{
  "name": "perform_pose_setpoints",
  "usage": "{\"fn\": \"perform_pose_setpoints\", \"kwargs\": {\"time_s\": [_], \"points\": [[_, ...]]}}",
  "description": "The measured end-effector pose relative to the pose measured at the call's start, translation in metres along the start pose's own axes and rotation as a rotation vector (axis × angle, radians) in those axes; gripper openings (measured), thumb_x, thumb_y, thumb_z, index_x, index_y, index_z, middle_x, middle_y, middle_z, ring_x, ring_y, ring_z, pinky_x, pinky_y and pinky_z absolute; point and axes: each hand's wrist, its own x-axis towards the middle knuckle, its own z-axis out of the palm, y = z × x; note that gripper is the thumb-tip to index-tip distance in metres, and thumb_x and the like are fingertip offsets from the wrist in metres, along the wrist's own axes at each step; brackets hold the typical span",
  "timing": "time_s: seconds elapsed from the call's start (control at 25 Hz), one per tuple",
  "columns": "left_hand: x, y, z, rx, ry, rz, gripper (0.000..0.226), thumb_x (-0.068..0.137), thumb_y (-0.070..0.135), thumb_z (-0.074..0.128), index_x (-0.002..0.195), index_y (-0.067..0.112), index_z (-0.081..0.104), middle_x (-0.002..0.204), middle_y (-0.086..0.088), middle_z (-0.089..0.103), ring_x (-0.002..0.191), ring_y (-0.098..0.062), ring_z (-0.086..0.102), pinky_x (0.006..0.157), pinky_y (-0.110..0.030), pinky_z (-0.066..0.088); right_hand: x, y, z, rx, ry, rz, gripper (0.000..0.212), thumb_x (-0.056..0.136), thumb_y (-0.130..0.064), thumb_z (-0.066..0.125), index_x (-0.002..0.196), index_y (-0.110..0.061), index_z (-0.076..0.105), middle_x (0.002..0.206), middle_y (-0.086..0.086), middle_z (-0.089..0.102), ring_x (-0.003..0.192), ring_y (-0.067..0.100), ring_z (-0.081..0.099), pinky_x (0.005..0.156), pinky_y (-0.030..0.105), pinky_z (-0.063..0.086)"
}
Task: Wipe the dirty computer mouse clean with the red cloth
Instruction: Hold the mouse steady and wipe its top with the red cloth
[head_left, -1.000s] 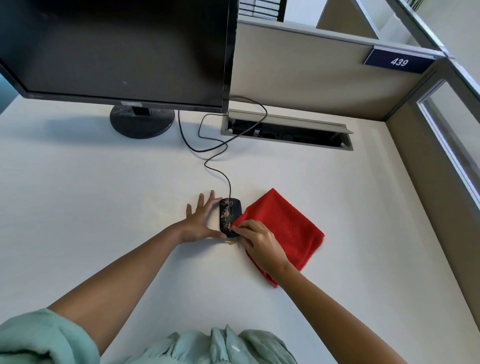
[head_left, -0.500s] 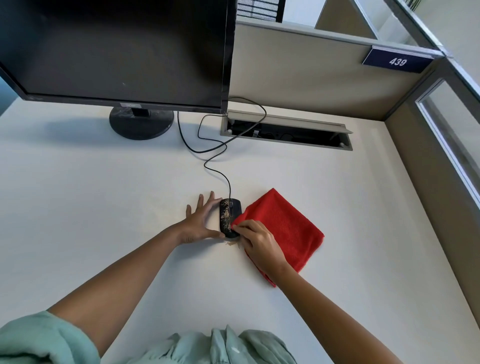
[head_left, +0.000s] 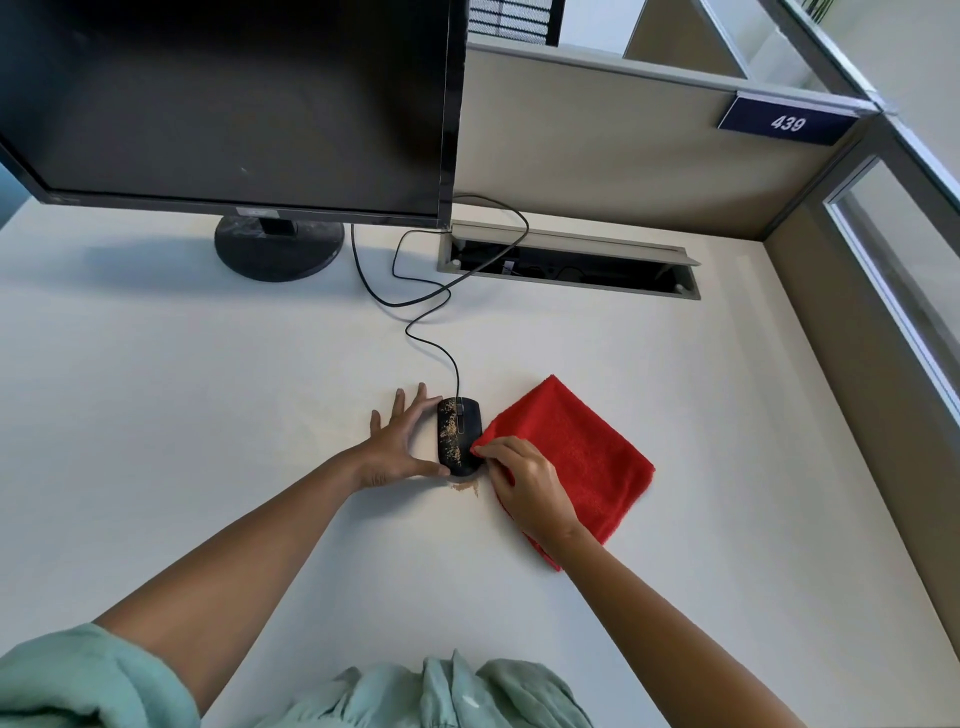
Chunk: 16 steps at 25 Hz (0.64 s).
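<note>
Mouse (head_left: 459, 435) and cloth are the pair to watch, and they sit side by side at the middle of the white desk (head_left: 156, 395). Nearest the camera, both bare forearms reach forward out of pale green sleeves. The right hand (head_left: 524, 480) lies on the near left part of the red cloth (head_left: 576, 457), its fingertips (head_left: 480, 453) pinching the cloth's left corner right against the mouse's near right flank. The left hand (head_left: 396, 448) has its fingers spread and fairly straight; the thumb rests at the mouse's near left end and the index finger lies along its left side, bracing it rather than wrapping it.

The black mouse has its long axis running near to far, cable end away from the person. Tan grit streaks its left half; the right half looks darker and cleaner. So the dirt lies to the left of the cloth corner, across the mouse's short axis, and the right hand is plainly the one placed to sweep it. A small tan smear (head_left: 466, 487) marks the desk just near of the mouse.

Farther off, the mouse cable (head_left: 421, 332) snakes away to a cable slot (head_left: 569, 257) in the desk. The cable could tug if the mouse slides. Beyond stand a dark monitor (head_left: 228, 98) on its round base and a partition with a plate (head_left: 787, 123) reading 439. Nothing blocks the wipe.
</note>
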Motion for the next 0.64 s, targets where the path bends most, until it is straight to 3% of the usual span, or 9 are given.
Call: {"fn": "perform_pose_setpoints", "kwargs": {"time_s": [0.12,0.24,0.64], "points": [[0.0,0.0,-0.001,-0.013,-0.002,0.001,0.107,0.075,0.04,0.087,0.156,0.044,0.017,0.167,0.017,-0.015,0.146,-0.005,-0.034,0.116,-0.043,-0.027,-0.005,0.009,-0.011,-0.051,-0.03,-0.05,0.02,0.089,-0.003,0.061,0.103,-0.012,0.073,0.105,0.0,0.069,0.1,0.018,0.062,0.088,0.035,0.052],[-0.001,0.001,-0.001,-0.001,-0.007,-0.001,0.113,0.072,0.043,0.089,0.156,0.044,0.014,0.166,0.018,-0.015,0.145,-0.004,-0.034,0.116,-0.042,-0.027,0.026,0.015,-0.024,-0.035,0.003,0.025,0.026,0.087,0.0,0.056,0.102,-0.014,0.071,0.105,-0.002,0.069,0.1,0.015,0.061,0.09,0.032,0.05],[0.001,0.0,0.001,0.056,-0.001,-0.02,0.116,0.074,0.044,0.087,0.159,0.039,0.008,0.166,0.02,-0.016,0.143,-0.002,-0.037,0.116,-0.042,-0.027,0.096,0.01,-0.009,0.023,-0.144,0.124,0.031,0.085,0.001,0.053,0.105,-0.012,0.073,0.105,0.005,0.073,0.1,0.02,0.066,0.094,0.035,0.051]]}}
